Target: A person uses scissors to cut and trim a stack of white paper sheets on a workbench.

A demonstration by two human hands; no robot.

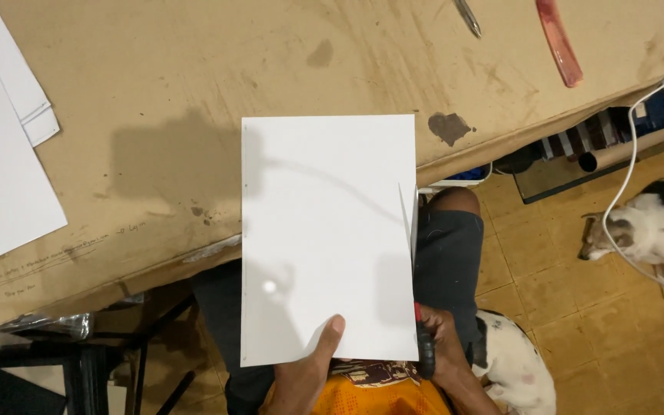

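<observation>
— While the left hand (305,373) is pinching the bottom edge of the white sheet (328,238), where is that sheet sitting?

— It is hanging upright over the person's lap, its upper part overlapping the front edge of the brown desk (194,92). The thumb is pressing on the front face and the fingers are closing behind it, so the hand is holding the sheet.

— And the right hand (443,342)?

— It is curling tight around scissors with a black and red handle (423,346) at the sheet's lower right corner. A narrow strip (406,223) is peeling away along the right edge, where the blades are running up behind the paper.

— Any other paper lying about?

— Larger white sheets (1,154) are lying at the desk's left end, one with a folded corner piece showing. Faint handwritten lines are running along the desk's front left edge; they are too small to make out.

— What else is lying around?

— A red flat tool (559,42) and a metal pointed tool (468,17) are resting at the far right of the desk. A white cable (632,154) is trailing down to the tiled floor (562,292). One white and black dog (655,223) is lying on the right, another dog (512,361) just beside the person's leg.
</observation>
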